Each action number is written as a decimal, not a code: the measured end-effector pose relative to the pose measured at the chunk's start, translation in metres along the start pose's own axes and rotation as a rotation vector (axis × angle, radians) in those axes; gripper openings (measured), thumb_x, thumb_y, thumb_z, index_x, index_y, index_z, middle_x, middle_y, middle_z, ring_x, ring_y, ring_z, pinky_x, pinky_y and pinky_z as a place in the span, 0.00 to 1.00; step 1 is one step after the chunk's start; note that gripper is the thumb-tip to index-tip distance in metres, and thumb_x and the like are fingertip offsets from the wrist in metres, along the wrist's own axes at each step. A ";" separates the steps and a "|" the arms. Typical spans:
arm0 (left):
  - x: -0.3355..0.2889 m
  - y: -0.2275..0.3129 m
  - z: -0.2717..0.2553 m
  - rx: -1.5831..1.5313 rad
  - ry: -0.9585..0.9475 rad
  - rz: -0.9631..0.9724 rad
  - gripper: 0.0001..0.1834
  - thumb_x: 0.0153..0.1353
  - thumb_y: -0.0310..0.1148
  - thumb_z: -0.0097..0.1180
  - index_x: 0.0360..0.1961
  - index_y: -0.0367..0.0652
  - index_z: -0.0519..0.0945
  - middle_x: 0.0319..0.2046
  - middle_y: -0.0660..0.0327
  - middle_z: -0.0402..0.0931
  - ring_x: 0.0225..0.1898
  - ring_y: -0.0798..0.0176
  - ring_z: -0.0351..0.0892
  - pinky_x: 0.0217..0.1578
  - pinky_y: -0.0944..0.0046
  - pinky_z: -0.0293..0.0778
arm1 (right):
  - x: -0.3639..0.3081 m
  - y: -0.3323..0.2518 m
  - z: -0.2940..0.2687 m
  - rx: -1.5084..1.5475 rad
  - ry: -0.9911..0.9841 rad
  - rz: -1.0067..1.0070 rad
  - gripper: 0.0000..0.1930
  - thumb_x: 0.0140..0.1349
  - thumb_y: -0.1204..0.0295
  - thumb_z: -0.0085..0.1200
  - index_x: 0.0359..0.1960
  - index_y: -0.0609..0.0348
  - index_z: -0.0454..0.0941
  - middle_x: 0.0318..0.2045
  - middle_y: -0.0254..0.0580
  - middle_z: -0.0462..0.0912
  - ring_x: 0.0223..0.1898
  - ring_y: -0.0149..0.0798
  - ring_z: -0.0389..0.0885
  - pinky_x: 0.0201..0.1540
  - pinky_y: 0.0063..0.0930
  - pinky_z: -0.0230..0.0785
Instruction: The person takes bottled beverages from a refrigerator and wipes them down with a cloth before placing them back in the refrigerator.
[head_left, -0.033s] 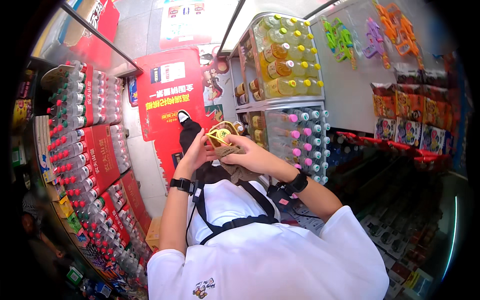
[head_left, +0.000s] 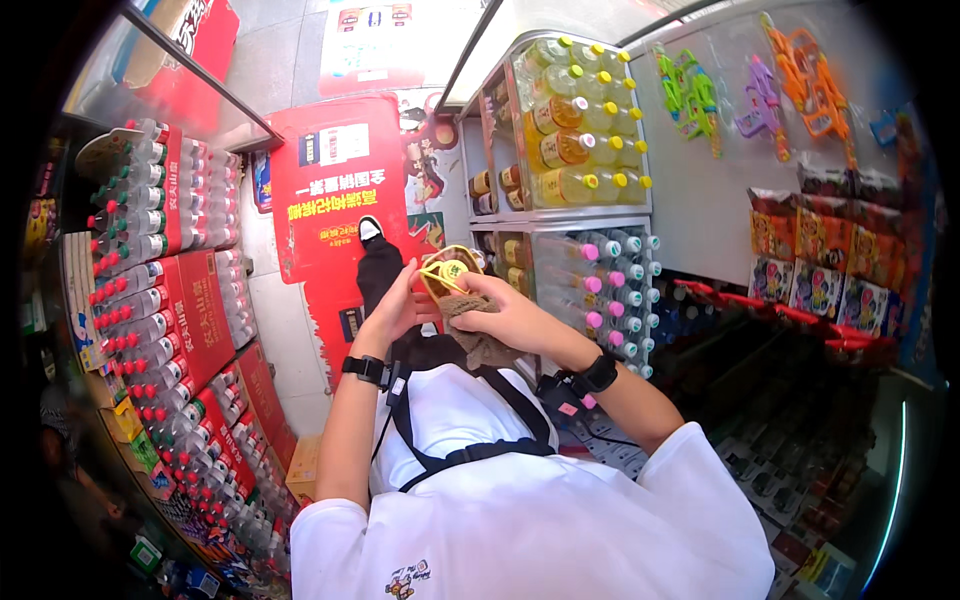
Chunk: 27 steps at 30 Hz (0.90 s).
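Observation:
In front of my body I hold a container with a round yellow top and a yellow loop across it; its lower part is hidden. My left hand grips its left side, with the fingertips by the yellow loop. A brown cloth is bunched in my right hand, pressed against the container's near right side. Both wrists wear black bands.
Stacked packs of red-capped water bottles line the left. At the right, a shelf rack bears yellow drinks above pink- and white-capped bottles. Toy water guns and snack packets hang beyond it. A red mat covers the floor ahead.
The view has shifted very slightly. Both hands keep their hold on the container and the cloth.

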<state>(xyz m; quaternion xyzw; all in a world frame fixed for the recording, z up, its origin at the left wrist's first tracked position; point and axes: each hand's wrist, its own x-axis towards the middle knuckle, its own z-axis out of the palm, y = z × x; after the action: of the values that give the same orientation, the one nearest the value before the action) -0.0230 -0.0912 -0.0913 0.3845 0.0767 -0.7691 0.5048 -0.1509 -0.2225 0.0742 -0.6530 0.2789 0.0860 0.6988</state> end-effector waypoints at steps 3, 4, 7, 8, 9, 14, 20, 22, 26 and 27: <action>0.076 0.028 -0.027 -0.099 0.065 -0.054 0.37 0.61 0.63 0.42 0.63 0.49 0.59 0.57 0.47 0.64 0.55 0.49 0.70 0.54 0.43 0.64 | 0.057 0.001 -0.032 0.091 -0.004 0.208 0.13 0.53 0.70 0.57 0.35 0.59 0.67 0.30 0.33 0.71 0.33 0.25 0.69 0.37 0.23 0.65; 0.096 0.044 -0.026 -0.074 0.013 0.009 0.37 0.62 0.61 0.43 0.64 0.48 0.56 0.59 0.50 0.63 0.56 0.50 0.68 0.53 0.40 0.65 | 0.075 0.003 -0.041 0.078 0.031 0.251 0.13 0.54 0.70 0.57 0.36 0.58 0.66 0.30 0.32 0.71 0.33 0.24 0.68 0.37 0.23 0.65; 0.155 0.092 -0.061 -0.091 0.322 -0.008 0.39 0.61 0.57 0.48 0.66 0.48 0.52 0.59 0.51 0.62 0.56 0.52 0.68 0.49 0.41 0.70 | 0.141 0.028 -0.073 -0.073 0.008 0.331 0.13 0.55 0.72 0.56 0.38 0.57 0.65 0.30 0.32 0.71 0.34 0.24 0.68 0.38 0.22 0.65; 0.180 0.101 -0.078 -0.054 0.367 -0.014 0.41 0.59 0.56 0.52 0.66 0.47 0.51 0.58 0.51 0.63 0.56 0.54 0.69 0.47 0.45 0.73 | 0.161 0.032 -0.079 -0.151 0.034 0.294 0.13 0.56 0.72 0.56 0.39 0.57 0.65 0.31 0.32 0.71 0.35 0.24 0.68 0.39 0.22 0.65; 0.201 0.117 -0.077 -0.079 0.367 0.031 0.42 0.59 0.56 0.53 0.66 0.47 0.51 0.57 0.50 0.64 0.55 0.55 0.69 0.46 0.47 0.73 | 0.177 0.039 -0.091 -0.173 0.081 0.325 0.14 0.56 0.73 0.55 0.40 0.58 0.64 0.33 0.34 0.71 0.36 0.24 0.68 0.41 0.21 0.65; 0.318 0.157 -0.122 -0.299 0.508 0.165 0.47 0.52 0.44 0.65 0.64 0.34 0.50 0.55 0.48 0.65 0.54 0.59 0.70 0.49 0.63 0.70 | 0.293 0.105 -0.119 -0.174 0.096 0.514 0.16 0.54 0.76 0.55 0.43 0.59 0.64 0.31 0.36 0.74 0.34 0.27 0.74 0.39 0.21 0.66; 0.452 0.158 -0.184 -0.716 0.438 0.122 0.42 0.55 0.33 0.61 0.65 0.40 0.49 0.50 0.49 0.70 0.50 0.57 0.74 0.48 0.58 0.73 | 0.389 0.214 -0.147 -0.131 0.143 0.561 0.21 0.53 0.79 0.55 0.49 0.63 0.62 0.31 0.46 0.79 0.34 0.37 0.82 0.39 0.27 0.71; 0.498 0.156 -0.207 -0.680 0.390 0.088 0.42 0.55 0.30 0.60 0.66 0.41 0.49 0.49 0.49 0.71 0.49 0.56 0.76 0.46 0.57 0.75 | 0.415 0.246 -0.163 -0.140 0.142 0.568 0.22 0.53 0.79 0.55 0.50 0.63 0.62 0.32 0.48 0.79 0.35 0.39 0.82 0.41 0.29 0.71; 0.568 0.142 -0.212 -0.636 0.334 0.004 0.43 0.55 0.29 0.60 0.66 0.40 0.49 0.50 0.48 0.70 0.48 0.54 0.76 0.46 0.56 0.75 | 0.425 0.303 -0.192 -0.119 0.210 0.625 0.27 0.54 0.77 0.55 0.55 0.63 0.59 0.36 0.51 0.80 0.38 0.46 0.83 0.42 0.31 0.71; 0.584 0.136 -0.216 -0.631 0.275 0.001 0.43 0.54 0.27 0.60 0.67 0.41 0.49 0.51 0.48 0.69 0.49 0.54 0.76 0.46 0.56 0.75 | 0.425 0.315 -0.197 -0.134 0.212 0.615 0.29 0.54 0.76 0.56 0.57 0.63 0.59 0.37 0.52 0.80 0.39 0.47 0.83 0.42 0.31 0.71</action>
<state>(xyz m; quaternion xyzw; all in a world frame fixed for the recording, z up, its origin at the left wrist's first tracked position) 0.0880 -0.4662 -0.5950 0.3095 0.3780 -0.6482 0.5841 -0.0054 -0.4740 -0.4098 -0.5883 0.5279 0.2426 0.5625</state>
